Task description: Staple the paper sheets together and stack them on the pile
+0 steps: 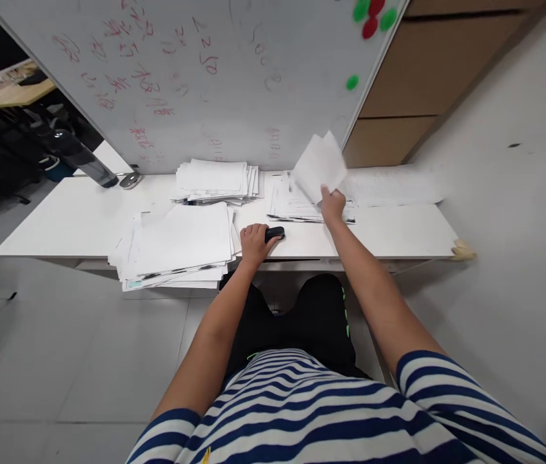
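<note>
My left hand point(254, 242) rests at the front of the white table, its fingers closed round a small black stapler point(275, 233), partly hidden by the hand. To the right, my right hand point(333, 201) pinches some sheets of paper point(320, 166) by their near edge. Those sheets are raised and tilted, slightly blurred, above a spread pile of printed papers point(292, 203). Just left of my left hand lies a large, uneven stack of paper point(180, 235), overhanging the table's front edge. Behind it sits another stack point(214, 177).
A whiteboard point(234, 84) with red writing and round magnets point(370, 28) stands along the table's back. A dark bottle point(86, 161) and a computer mouse point(130, 180) are at the left. More sheets point(393, 187) lie at the right, near cardboard boxes point(408, 71) and the wall.
</note>
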